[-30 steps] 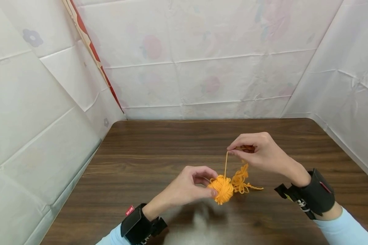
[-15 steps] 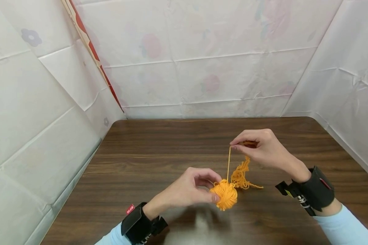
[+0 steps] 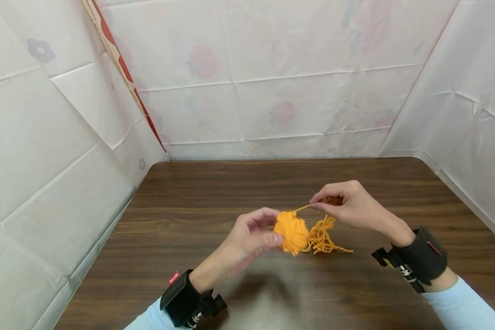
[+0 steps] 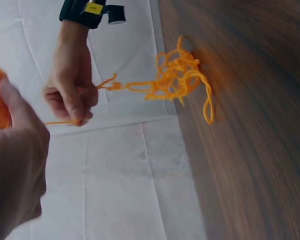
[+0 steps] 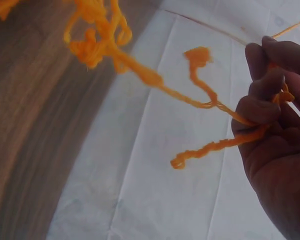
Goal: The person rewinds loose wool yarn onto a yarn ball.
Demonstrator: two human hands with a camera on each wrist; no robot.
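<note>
Above the middle of the worktop (image 3: 177, 220), a yarn ball (image 3: 290, 232), orange, pinched in the left hand (image 3: 253, 233) between thumb and curled fingers, clear of the wood. From the ball's top, a taut strand (image 3: 302, 209) running up and right to the right hand (image 3: 346, 206), gripped there between thumb and forefinger, remaining fingers curled over more yarn. Below that hand, just right of the ball, a loose tangle (image 3: 323, 236) of the same yarn, hanging from the fist with its lower loops lying on the wood and one end trailing rightward. In the left wrist view, ball only an orange blur at the left edge behind the thumb (image 4: 15, 107); right hand (image 4: 70, 95) seen from the side, strand (image 4: 57, 122) leaving its fingertips, tangle (image 4: 177, 77) spreading against the worktop (image 4: 255, 125). In the right wrist view, right hand (image 5: 277, 130) at the right edge, fingers (image 5: 257, 110) closed on several strands; a short kinked end (image 5: 210, 146) sticking out leftward, a thicker length (image 5: 155, 80) leading up to the tangle (image 5: 97, 35) near the wood (image 5: 30, 115). Black wrist straps (image 3: 183, 302) on both arms, light blue sleeves (image 3: 466, 307). Around the worktop, on three sides, creased white sheets (image 3: 272, 82) with a faint flower print, a red-edged strip (image 3: 123, 68) in the left corner.
</note>
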